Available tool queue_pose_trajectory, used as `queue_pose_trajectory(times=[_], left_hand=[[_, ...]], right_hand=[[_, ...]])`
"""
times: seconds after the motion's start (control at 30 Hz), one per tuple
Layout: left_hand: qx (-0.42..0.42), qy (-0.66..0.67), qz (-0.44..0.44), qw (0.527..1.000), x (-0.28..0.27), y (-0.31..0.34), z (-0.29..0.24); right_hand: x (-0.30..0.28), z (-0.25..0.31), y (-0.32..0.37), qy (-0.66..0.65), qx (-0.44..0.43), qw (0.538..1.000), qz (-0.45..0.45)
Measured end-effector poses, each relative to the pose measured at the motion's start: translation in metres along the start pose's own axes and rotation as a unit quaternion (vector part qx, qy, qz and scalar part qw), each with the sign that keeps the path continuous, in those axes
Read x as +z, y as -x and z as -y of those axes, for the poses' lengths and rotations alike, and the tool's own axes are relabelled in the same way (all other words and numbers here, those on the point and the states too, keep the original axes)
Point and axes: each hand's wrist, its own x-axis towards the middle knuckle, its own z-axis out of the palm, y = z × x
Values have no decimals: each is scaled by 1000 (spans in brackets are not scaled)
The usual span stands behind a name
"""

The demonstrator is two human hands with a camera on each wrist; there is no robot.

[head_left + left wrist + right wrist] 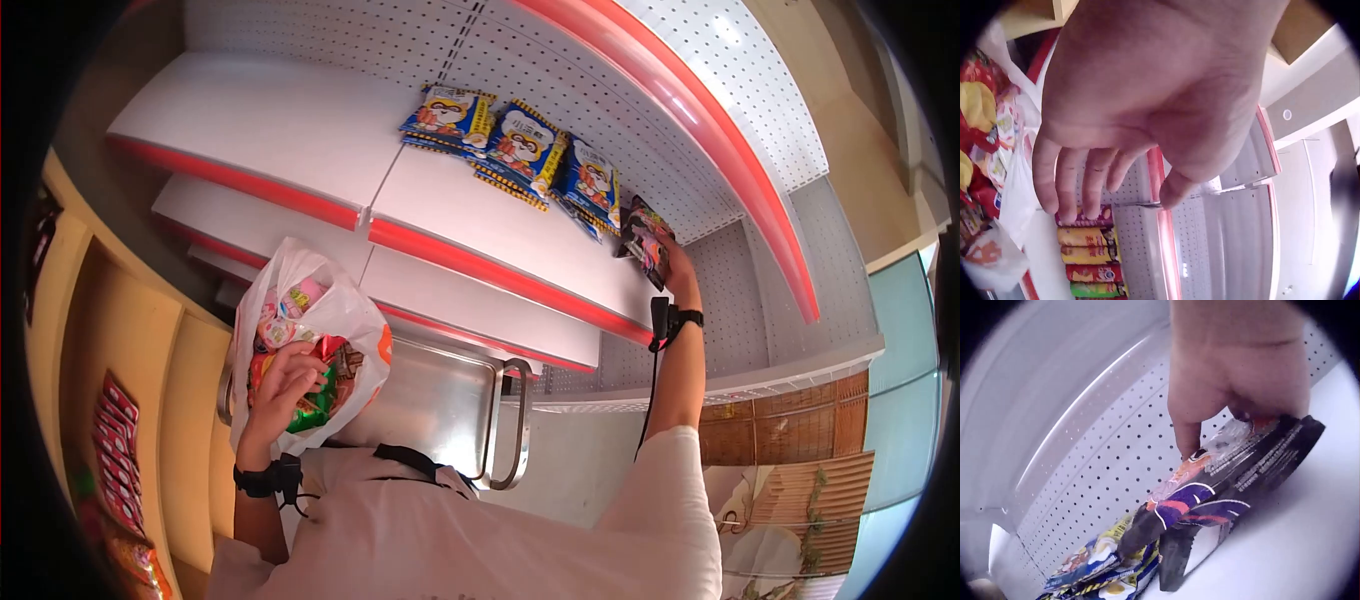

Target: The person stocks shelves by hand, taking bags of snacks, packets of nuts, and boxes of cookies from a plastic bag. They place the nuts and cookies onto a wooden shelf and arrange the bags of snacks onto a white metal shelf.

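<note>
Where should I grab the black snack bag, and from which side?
I'd pinch the black snack bag by the end away from the blue snack bags, coming from the right. They crowd its left side, while the far end is free and the bag looks tilted, so thumb and fingers should fit around it. The right hand holds that end.

1. I could pass a hand along the white shelf (270,125), left of the blue snack bags (525,148).
2. Those and the black snack bag (641,235) obstruct leftward travel for my right hand (683,272).
3. The perforated side panel (722,300) bounds its right.
</note>
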Motion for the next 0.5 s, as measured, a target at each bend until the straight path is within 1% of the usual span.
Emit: queue_pose_trajectory(times=[0.03, 0.07, 0.13, 0.2, 0.23, 0.27, 0.33, 0.37, 0.4, 0.43, 0.47, 0.5], left_hand=[[9, -21, -13, 1000, -9, 2, 10], [4, -22, -25, 999, -12, 5, 16], [-12, -6, -59, 998, -23, 13, 22], [-42, 6, -87, 995, -32, 18, 39], [-43, -25, -89, 995, -38, 19, 49], [-27, -51, -97, 994, -38, 18, 54], [-23, -98, -113, 989, -45, 13, 77], [-23, -101, -116, 988, -49, 8, 86], [-6, -132, -134, 982, -53, 2, 94], [10, -162, -150, 975, -57, -2, 99], [8, -164, -153, 975, -59, -8, 101], [15, -248, -179, 952, -62, -16, 100]], right_hand=[[-7, -7, -18, 39, -5, 999, -27], [-1, -2, -18, 40, 1, 999, -16], [25, 5, -15, 5, -2, 997, 81], [8, -13, -52, 77, -123, 987, 70], [17, -5, -45, 235, -101, 966, -25], [22, 12, -31, 387, -82, 910, -121], [24, 12, -20, 427, -183, 856, -226], [23, 11, -9, 445, -221, 819, -286], [26, 14, 10, 460, -259, 776, -345], [47, 21, 49, 408, -307, 798, -320], [78, 25, 95, 354, -352, 815, -293], [102, 19, 131, 311, -400, 817, -276]])
